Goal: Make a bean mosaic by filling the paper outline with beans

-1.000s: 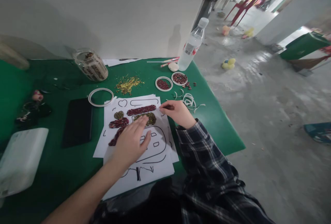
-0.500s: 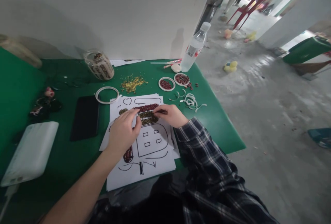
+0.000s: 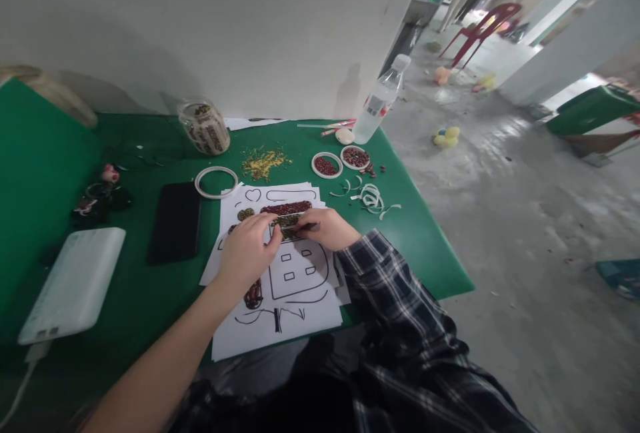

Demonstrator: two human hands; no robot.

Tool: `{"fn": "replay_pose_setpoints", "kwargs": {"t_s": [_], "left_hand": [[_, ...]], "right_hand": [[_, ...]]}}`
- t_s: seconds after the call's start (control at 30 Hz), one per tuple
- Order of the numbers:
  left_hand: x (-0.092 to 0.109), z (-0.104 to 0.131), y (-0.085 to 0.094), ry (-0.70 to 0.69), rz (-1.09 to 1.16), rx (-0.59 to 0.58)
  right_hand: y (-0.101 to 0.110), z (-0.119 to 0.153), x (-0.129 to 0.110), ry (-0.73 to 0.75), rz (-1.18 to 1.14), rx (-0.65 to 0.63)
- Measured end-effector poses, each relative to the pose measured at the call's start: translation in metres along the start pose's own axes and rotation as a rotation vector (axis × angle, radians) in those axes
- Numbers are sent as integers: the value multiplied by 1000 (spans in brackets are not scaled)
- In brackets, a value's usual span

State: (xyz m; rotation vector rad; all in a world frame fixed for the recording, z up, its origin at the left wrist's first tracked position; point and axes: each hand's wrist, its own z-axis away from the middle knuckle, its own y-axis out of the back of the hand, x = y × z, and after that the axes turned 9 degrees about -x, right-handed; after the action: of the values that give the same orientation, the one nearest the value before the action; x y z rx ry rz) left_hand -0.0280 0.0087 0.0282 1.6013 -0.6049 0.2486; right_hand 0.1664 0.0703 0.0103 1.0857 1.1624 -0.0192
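Sheets of white paper with black line drawings lie before me, parts of the drawing filled with beans. Dark red beans fill a long strip near the top, and green beans fill bands just below it. My left hand rests on the paper at the left of the green bands, thumb and forefinger apart, with nothing seen between them. On the right side, my right hand pinches a small, dark, slender thing whose kind I cannot make out. Its fingertips are at the lower green band.
Two white rings with red beans stand behind, beside a water bottle. Curled white strips, yellow crumbs, an empty ring, a glass jar, a phone and a white power bank surround the paper.
My right hand has shifted slightly down toward the lower green band, and my left thumb has come closer to it. The view has shifted slightly.
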Motion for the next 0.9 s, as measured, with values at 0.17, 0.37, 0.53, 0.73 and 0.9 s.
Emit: {"fn": "replay_pose_setpoints", "kwargs": {"t_s": [0.17, 0.37, 0.53, 0.73, 0.9], "left_hand": [[1, 1, -2, 9, 7, -2], [3, 2, -2, 7, 12, -10], [4, 2, -1, 42, 25, -45], [5, 1, 1, 66, 31, -62], [2, 1, 0, 48, 11, -60]], "right_hand": [[1, 0, -3, -9, -12, 2], [-5, -2, -7, 33, -27, 15], [-12, -4, -7, 92, -16, 26], [-18, -6, -13, 166, -14, 9], [-19, -6, -12, 185, -1, 5]]}}
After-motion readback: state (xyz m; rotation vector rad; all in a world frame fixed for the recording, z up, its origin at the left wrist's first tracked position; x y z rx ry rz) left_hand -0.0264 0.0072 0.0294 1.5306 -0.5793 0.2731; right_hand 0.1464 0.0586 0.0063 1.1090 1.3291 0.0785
